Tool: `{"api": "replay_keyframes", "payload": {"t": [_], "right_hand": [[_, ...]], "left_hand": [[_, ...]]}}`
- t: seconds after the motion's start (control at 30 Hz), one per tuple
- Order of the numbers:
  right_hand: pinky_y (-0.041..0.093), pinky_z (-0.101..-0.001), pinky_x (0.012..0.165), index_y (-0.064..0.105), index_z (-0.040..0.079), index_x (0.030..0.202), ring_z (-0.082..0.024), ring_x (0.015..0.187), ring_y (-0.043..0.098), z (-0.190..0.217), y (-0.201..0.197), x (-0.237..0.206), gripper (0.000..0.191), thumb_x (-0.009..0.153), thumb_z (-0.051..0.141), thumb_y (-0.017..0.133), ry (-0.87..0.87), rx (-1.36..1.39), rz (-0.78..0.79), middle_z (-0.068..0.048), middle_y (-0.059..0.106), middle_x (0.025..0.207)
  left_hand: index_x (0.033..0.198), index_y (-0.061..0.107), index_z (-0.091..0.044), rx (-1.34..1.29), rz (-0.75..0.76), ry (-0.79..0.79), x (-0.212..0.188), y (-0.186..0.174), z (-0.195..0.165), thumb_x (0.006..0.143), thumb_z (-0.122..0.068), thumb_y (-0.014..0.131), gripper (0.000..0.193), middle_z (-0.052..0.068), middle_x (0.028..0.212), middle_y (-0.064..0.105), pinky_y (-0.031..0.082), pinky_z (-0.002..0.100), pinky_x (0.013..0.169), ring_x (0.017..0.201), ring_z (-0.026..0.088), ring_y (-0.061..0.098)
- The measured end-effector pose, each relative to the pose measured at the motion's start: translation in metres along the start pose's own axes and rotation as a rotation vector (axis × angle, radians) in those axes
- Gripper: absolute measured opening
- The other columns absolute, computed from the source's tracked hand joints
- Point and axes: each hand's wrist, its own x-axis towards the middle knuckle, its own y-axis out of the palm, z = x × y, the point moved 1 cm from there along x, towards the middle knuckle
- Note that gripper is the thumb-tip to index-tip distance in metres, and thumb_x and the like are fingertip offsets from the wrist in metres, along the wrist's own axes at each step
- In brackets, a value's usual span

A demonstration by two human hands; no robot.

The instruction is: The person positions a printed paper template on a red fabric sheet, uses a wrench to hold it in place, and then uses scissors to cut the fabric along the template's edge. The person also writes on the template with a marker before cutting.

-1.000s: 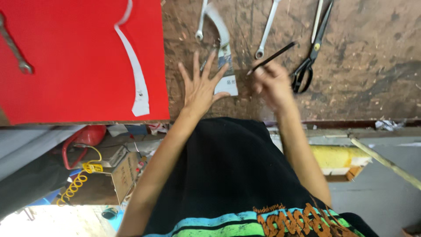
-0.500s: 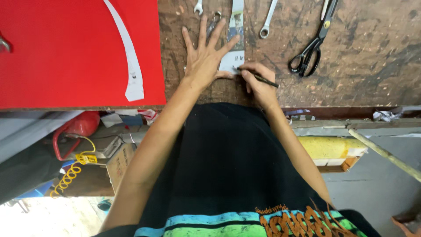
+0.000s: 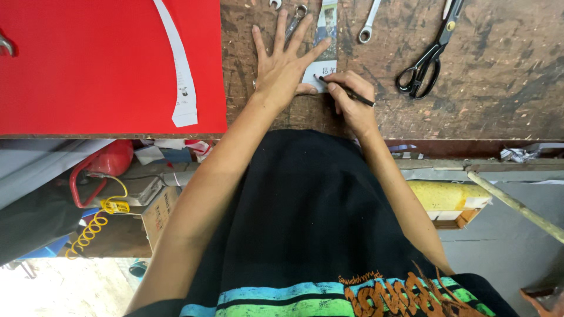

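Observation:
My left hand (image 3: 283, 64) lies flat with fingers spread on the worn wooden workbench (image 3: 505, 88), pressing down a narrow printed paper strip (image 3: 325, 50). My right hand (image 3: 351, 97) grips a thin black pen (image 3: 346, 91) whose tip touches the lower end of that strip, just beside my left thumb. A small wrench (image 3: 295, 17) lies partly under my left fingers.
A big red sheet (image 3: 88, 64) covers the bench's left side with a curved white paper strip (image 3: 179, 70) on it. Black scissors (image 3: 426, 56) and another wrench (image 3: 370, 23) lie to the right. Below the bench edge are a red canister (image 3: 108, 158), boxes and a yellow coiled cable (image 3: 88, 232).
My right hand brought the pen down from the upper right onto the paper strip. My left hand has stayed flat on the strip. The view has shifted slightly.

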Motion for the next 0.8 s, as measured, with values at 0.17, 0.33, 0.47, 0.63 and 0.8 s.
{"api": "replay_keyframes", "payload": {"t": [0.17, 0.33, 0.47, 0.63, 0.8], "right_hand": [[0.043, -0.0232, 0.053, 0.073, -0.002, 0.112, -0.007, 0.06, 0.054, 0.0, 0.001, -0.001, 0.015, 0.1, 0.004, 0.067, -0.004, 0.013, -0.016, -0.005, 0.065, 0.093], [0.043, -0.0228, 0.054, 0.073, -0.002, 0.111, -0.006, 0.061, 0.054, -0.004, 0.002, 0.0, 0.013, 0.1, 0.005, 0.069, 0.009, 0.017, -0.048, -0.004, 0.065, 0.09], [0.042, -0.0225, 0.052, 0.073, -0.001, 0.11, -0.006, 0.059, 0.054, -0.009, 0.003, 0.001, 0.013, 0.099, 0.006, 0.07, 0.028, 0.017, -0.058, -0.003, 0.065, 0.087], [0.041, -0.0227, 0.052, 0.073, -0.001, 0.105, -0.006, 0.059, 0.053, -0.013, 0.0, -0.004, 0.01, 0.098, 0.005, 0.069, 0.068, 0.04, -0.037, -0.002, 0.066, 0.083], [0.04, -0.024, 0.052, 0.075, -0.001, 0.105, -0.006, 0.058, 0.052, -0.016, -0.002, 0.001, 0.011, 0.098, 0.007, 0.07, 0.097, 0.053, -0.077, -0.002, 0.065, 0.08]], "left_hand": [[0.158, 0.04, -0.046, 0.009, 0.008, -0.013, 0.001, 0.003, 0.0, 0.061, -0.05, 0.091, 0.109, 0.004, 0.171, 0.011, 0.002, 0.085, 0.113, 0.154, 0.043, -0.004], [0.157, 0.041, -0.046, 0.003, -0.008, -0.01, 0.001, 0.004, 0.0, 0.061, -0.05, 0.091, 0.109, 0.005, 0.171, 0.012, 0.002, 0.086, 0.113, 0.153, 0.043, -0.004], [0.158, 0.042, -0.045, 0.023, -0.028, 0.0, 0.001, 0.004, 0.0, 0.061, -0.049, 0.092, 0.109, 0.005, 0.171, 0.012, 0.003, 0.086, 0.113, 0.154, 0.043, -0.004], [0.157, 0.042, -0.044, -0.002, -0.005, -0.011, 0.002, 0.002, -0.001, 0.058, -0.05, 0.092, 0.111, 0.006, 0.17, 0.013, 0.002, 0.087, 0.112, 0.153, 0.044, -0.003], [0.157, 0.042, -0.044, 0.005, -0.01, 0.001, 0.001, -0.002, -0.002, 0.06, -0.051, 0.092, 0.109, 0.006, 0.17, 0.015, 0.003, 0.087, 0.112, 0.154, 0.044, -0.002]]}}
